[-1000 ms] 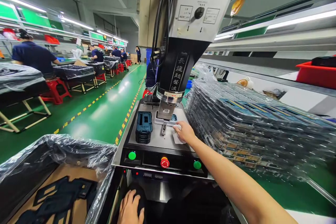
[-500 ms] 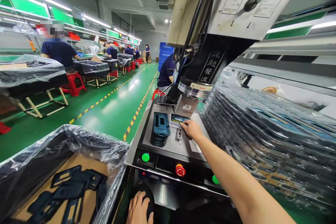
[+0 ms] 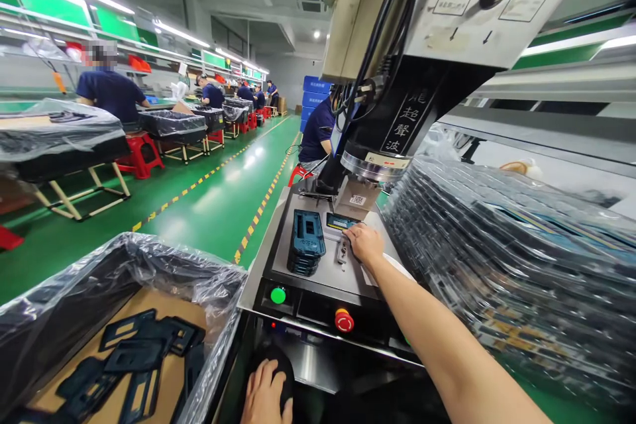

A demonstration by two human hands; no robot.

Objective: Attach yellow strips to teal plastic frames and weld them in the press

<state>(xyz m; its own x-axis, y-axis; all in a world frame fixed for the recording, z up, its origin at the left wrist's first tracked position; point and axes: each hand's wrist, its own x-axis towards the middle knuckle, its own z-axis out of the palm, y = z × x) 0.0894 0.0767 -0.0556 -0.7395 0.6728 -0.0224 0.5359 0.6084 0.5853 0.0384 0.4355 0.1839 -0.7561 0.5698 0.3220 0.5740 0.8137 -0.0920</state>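
My right hand [image 3: 365, 242] reaches onto the grey work plate [image 3: 322, 265] of an ultrasonic welding machine [image 3: 397, 112], fingertips touching a small dark blue part [image 3: 339, 221] seated under the welding horn. Whether the fingers grip it I cannot tell; they lie fairly flat. A stack of dark blue plastic frames [image 3: 307, 242] stands on the plate to the left of that hand. My left hand [image 3: 265, 397] rests at the bottom edge, fingers curved over a dark object [image 3: 274, 361] below the machine's front.
Green buttons [image 3: 277, 295] and a red stop button [image 3: 344, 320] line the machine's front. A plastic-lined box [image 3: 114, 318] with dark frames sits at lower left. Stacked clear trays [image 3: 507, 245] fill the right. Seated workers line the green aisle behind.
My right hand slid from the plate's right side forward to the part under the horn. The view shifted left and tilted; my left hand stayed low.
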